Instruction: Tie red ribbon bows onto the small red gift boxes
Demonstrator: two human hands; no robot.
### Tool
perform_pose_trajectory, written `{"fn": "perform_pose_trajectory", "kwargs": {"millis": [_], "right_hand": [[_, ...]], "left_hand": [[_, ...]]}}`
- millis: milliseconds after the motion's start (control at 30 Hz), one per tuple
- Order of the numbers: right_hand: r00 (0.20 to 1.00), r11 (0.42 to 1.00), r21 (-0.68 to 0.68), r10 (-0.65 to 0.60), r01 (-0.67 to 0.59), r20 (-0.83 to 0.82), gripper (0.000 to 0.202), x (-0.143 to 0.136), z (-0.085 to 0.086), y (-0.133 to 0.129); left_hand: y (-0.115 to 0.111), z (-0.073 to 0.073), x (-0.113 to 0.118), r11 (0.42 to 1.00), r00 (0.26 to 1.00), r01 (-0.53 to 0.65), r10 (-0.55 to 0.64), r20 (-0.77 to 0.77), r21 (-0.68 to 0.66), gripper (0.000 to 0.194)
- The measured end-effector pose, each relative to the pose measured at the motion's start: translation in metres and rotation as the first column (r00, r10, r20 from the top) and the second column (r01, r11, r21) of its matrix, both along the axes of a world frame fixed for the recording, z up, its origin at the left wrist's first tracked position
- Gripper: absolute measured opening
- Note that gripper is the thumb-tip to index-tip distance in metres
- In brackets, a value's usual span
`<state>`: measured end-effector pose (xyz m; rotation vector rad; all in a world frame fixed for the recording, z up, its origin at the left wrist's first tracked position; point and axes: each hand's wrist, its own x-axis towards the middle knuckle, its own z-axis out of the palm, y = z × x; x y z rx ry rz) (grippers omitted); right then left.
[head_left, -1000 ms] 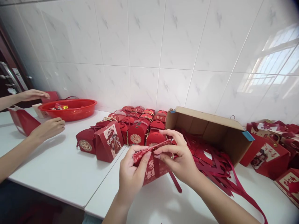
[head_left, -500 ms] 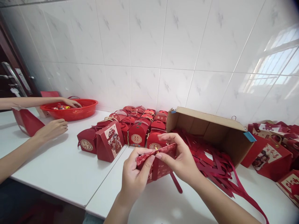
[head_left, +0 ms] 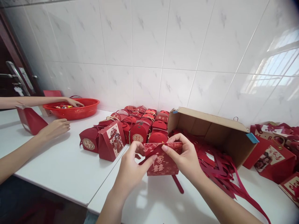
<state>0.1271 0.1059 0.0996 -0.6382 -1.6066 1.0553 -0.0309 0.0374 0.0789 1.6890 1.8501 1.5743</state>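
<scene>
A red gift box [head_left: 167, 165] with pale Chinese characters on its front is held up over the white table. My left hand [head_left: 132, 169] grips its left edge, thumb on the front and fingers curled behind. My right hand [head_left: 184, 155] pinches the top right edge, its thumb beside a small gold bit at the middle of the rim. A dark red ribbon [head_left: 177, 184] hangs below the box's right side. Another dark strip shows by my left fingers, partly hidden.
Rows of finished-looking red boxes [head_left: 137, 132] stand behind my hands. An open carton [head_left: 221, 124] spills red ribbons [head_left: 217, 168] at right, near more red boxes [head_left: 275, 155]. At left, a co-worker's hand [head_left: 76, 102] reaches into a red basket [head_left: 90, 109]; their other hand [head_left: 56, 128] rests nearby.
The box has tipped so its printed front now faces me. My left fingers have shifted from the top rim to the left edge; my right hand still pinches the top.
</scene>
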Motion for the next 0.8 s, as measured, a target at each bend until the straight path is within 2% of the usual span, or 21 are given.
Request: {"fn": "perform_pose_trajectory", "kwargs": {"millis": [100, 167, 267, 333, 433, 500, 567, 633, 733, 800], "right_hand": [[1.0, 0.999, 0.023, -0.025, 0.025, 0.009, 0.025, 0.0, 0.0, 0.001], [0.999, 0.999, 0.037, -0.039, 0.038, 0.021, 0.024, 0.0, -0.001, 0.002], [0.997, 0.995, 0.102, -0.028, 0.02, 0.075, 0.022, 0.0, -0.002, 0.002], [0.994, 0.979, 0.202, -0.008, -0.014, 0.107, 0.019, 0.0, -0.005, 0.0], [0.994, 0.914, 0.402, 0.011, -0.054, 0.109, 0.013, -0.001, -0.009, -0.001], [0.995, 0.849, 0.527, 0.0, -0.052, 0.098, 0.012, 0.0, -0.01, -0.002], [0.996, 0.792, 0.609, -0.022, -0.035, 0.086, 0.015, 0.001, -0.009, -0.003], [0.997, 0.771, 0.636, -0.035, -0.02, 0.074, 0.017, 0.003, -0.006, -0.003], [0.996, 0.794, 0.607, -0.075, 0.036, 0.038, 0.016, 0.006, -0.001, -0.004], [0.993, 0.812, 0.577, -0.115, 0.089, 0.008, 0.014, 0.007, 0.002, -0.004]], "left_hand": [[-0.006, 0.005, -0.012, 0.992, 0.997, 0.057, -0.062, -0.047, -0.109, 0.023], [-0.01, 0.009, -0.02, 0.993, 0.996, 0.08, -0.084, -0.036, -0.091, 0.023], [-0.019, 0.014, -0.029, 0.998, 0.999, 0.029, -0.032, 0.039, 0.061, 0.019], [-0.024, 0.018, -0.029, 0.973, 0.981, -0.07, 0.027, 0.192, 0.218, 0.017], [-0.031, 0.024, -0.024, 0.881, 0.882, -0.201, -0.028, 0.47, 0.429, 0.021], [-0.035, 0.027, -0.022, 0.823, 0.842, -0.25, -0.075, 0.534, 0.511, 0.027], [-0.039, 0.028, -0.025, 0.818, 0.868, -0.246, -0.052, 0.493, 0.52, 0.022], [-0.043, 0.027, -0.031, 0.869, 0.93, -0.152, -0.036, 0.366, 0.471, 0.02], [-0.047, 0.023, -0.04, 0.951, 0.995, 0.023, -0.051, 0.083, 0.308, 0.026], [-0.049, 0.022, -0.043, 0.978, 0.995, 0.06, -0.044, -0.085, 0.2, 0.027]]}}
